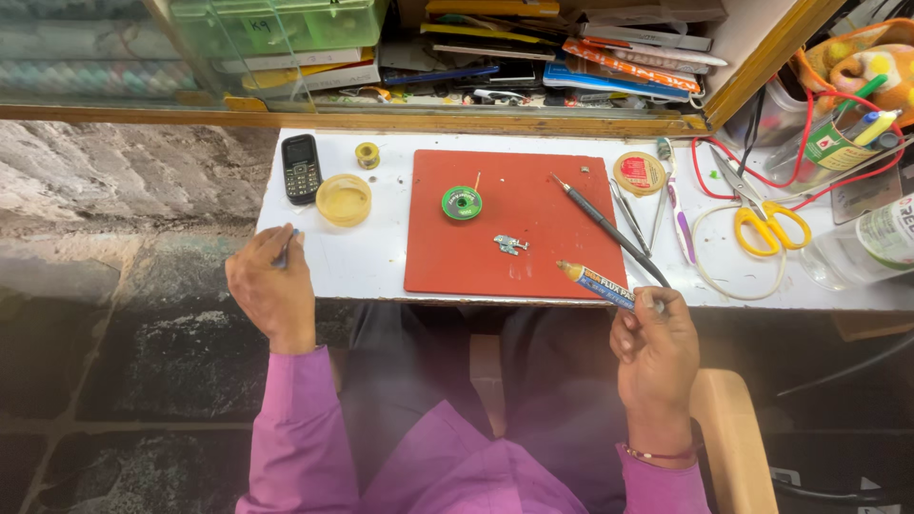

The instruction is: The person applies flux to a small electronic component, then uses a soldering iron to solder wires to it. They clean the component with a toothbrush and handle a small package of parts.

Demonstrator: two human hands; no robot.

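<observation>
My right hand (pixel 655 345) hangs just off the near edge of the white bench and grips a blue and yellow flux pen (pixel 596 284), its tip pointing up-left over the red work mat (pixel 476 257). My left hand (pixel 272 284) rests at the bench's left near edge, closed on a small blue cap (pixel 288 247). On the mat lie a small metal part (pixel 510 245) and a green spool of braid (pixel 462 203). A black soldering iron (pixel 604 227) lies slantwise across the mat's right edge.
A black mobile phone (pixel 301 168), a yellow round dish (pixel 344 200) and a small solder roll (pixel 367 154) sit at the left. Tweezers (pixel 630 217), a round tin (pixel 639 173), yellow scissors (pixel 762 217), a plastic bottle (pixel 866 243) and red wires (pixel 800 157) crowd the right. A cluttered shelf (pixel 428 122) stands behind.
</observation>
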